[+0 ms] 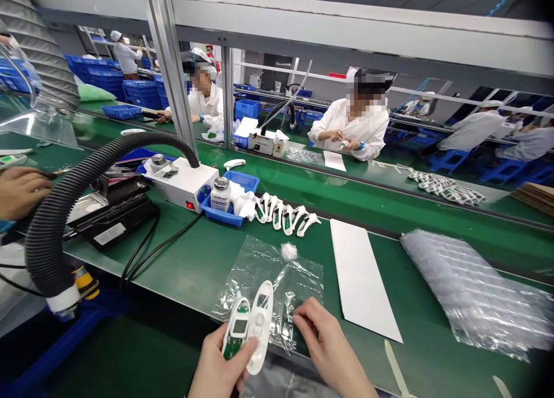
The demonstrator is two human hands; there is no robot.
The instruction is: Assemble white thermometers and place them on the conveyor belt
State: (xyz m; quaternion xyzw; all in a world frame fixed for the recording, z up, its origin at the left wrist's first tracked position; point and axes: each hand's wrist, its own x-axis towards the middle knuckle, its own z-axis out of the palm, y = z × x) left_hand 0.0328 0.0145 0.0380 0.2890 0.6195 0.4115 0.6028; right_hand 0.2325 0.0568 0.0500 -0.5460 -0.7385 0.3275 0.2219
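My left hand (223,360) holds two pieces side by side: a white device half (237,329) with a green circuit board and small screen, and a long white cover (261,327) with a window and round openings. To their right, my right hand (324,343) hovers at the clear plastic sheet (298,277), thumb and index finger pinched together; anything between them is too small to name. A small white wad (289,251) sits on the sheet's far part. Beyond it, several white device halves (287,218) with green boards stand in a row.
A blue tray (223,214) holds a metal-topped bottle (220,195). Left are a white box (186,181), a black hose (47,213) and a co-worker's hand (21,191). Right lie white paper (363,277) and bubble wrap (471,288). People sit across the green belt (346,193).
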